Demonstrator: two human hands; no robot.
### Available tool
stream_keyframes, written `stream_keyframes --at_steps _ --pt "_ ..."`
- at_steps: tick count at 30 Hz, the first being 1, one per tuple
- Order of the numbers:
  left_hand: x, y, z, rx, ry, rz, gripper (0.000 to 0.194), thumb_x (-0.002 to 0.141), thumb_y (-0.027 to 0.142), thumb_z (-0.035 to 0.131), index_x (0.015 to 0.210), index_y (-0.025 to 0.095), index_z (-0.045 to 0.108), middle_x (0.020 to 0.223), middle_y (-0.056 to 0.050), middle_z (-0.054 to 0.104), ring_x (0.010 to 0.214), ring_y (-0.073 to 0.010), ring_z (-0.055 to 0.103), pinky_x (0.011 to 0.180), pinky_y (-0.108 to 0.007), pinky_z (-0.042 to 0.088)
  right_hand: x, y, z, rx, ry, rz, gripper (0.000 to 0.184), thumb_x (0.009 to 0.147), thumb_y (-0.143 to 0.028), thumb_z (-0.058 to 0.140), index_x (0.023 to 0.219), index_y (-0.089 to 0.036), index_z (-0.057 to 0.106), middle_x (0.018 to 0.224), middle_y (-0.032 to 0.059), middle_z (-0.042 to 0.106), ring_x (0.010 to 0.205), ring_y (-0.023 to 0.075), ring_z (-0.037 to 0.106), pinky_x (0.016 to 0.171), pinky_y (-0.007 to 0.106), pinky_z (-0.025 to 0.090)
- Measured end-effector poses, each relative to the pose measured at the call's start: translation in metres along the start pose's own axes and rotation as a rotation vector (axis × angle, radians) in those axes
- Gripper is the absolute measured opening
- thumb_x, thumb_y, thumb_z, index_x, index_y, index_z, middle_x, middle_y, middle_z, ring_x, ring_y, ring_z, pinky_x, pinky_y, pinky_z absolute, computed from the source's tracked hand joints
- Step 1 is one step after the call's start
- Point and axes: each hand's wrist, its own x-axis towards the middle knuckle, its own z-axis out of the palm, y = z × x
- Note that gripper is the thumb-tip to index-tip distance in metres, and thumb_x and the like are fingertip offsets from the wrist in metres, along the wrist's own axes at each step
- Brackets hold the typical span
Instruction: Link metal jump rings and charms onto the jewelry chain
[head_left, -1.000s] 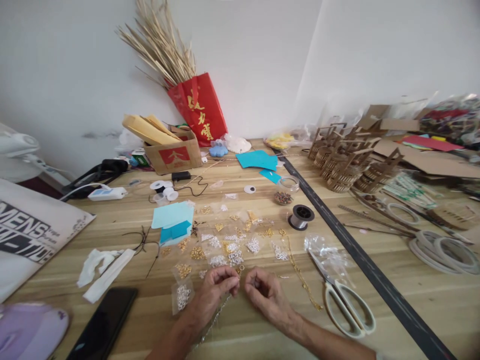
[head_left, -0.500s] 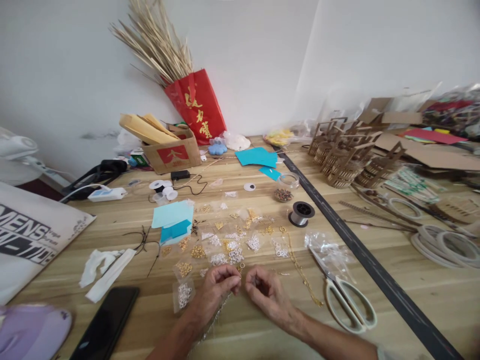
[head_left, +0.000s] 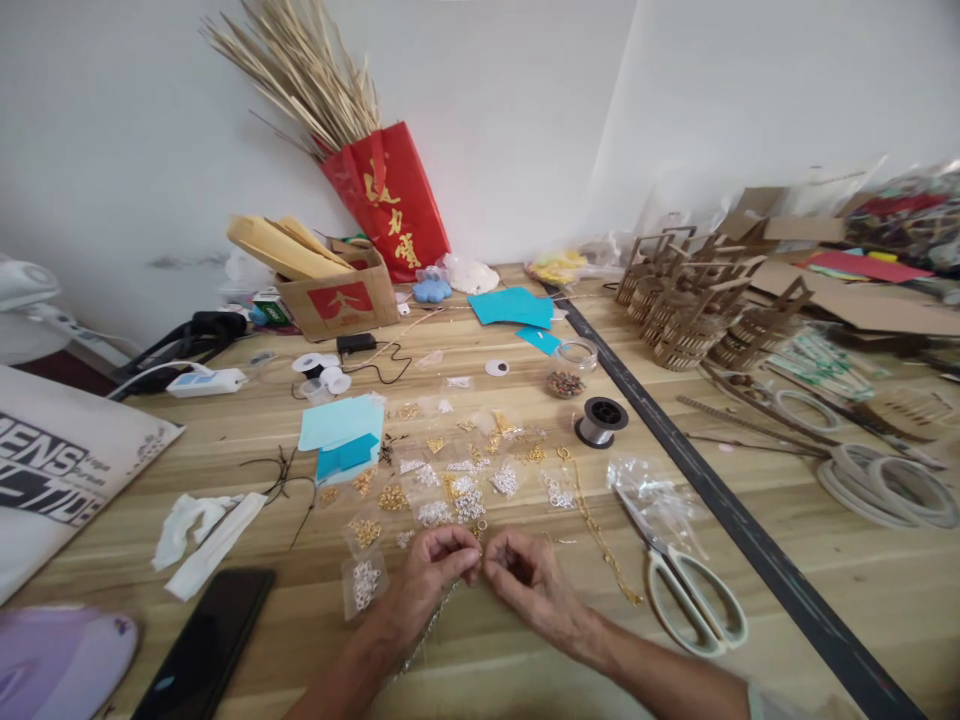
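Observation:
My left hand (head_left: 429,585) is closed in a pinch near the front of the table, and a thin silver chain (head_left: 426,638) trails down from its fingers. Close beside it, my right hand (head_left: 536,585) also pinches, its fingertips almost meeting the left ones; whatever lies between them is too small to make out. Just beyond the fingertips are a small gold clasp (head_left: 481,525) and bags of silver rings (head_left: 470,503). A gold chain (head_left: 600,535) lies stretched out to the right of my right hand, with white-handled scissors (head_left: 694,600) past it.
Bags of gold findings (head_left: 365,532) lie left of centre. A wire spool (head_left: 601,423), a jar of beads (head_left: 566,382) and blue sheets (head_left: 341,435) stand or lie farther back. A black phone (head_left: 206,640) is at front left. Small woven baskets (head_left: 686,315) and coiled tubing (head_left: 892,488) occupy the right.
My right hand has moved slightly left, so the fingertips of both hands are closer together. The whole view has shifted a little. Both pinches stay closed.

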Motion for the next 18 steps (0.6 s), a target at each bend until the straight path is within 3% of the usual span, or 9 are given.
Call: stream_keyframes --at_steps 18 --pt "0.004 -0.010 -0.003 -0.099 -0.036 -0.009 0.024 0.068 0.035 0.075 0.069 0.013 0.067 0.058 0.000 0.060 0.057 -0.0128 0.051 0.059 -0.024 0.038 0.001 -0.002 0.000 0.001 0.018 -0.011 0.029 0.091 -0.043 0.055 0.076 -0.017 0.058 0.062 -0.0016 0.055 0.053 0.0100 0.041 0.049 0.021 0.033"
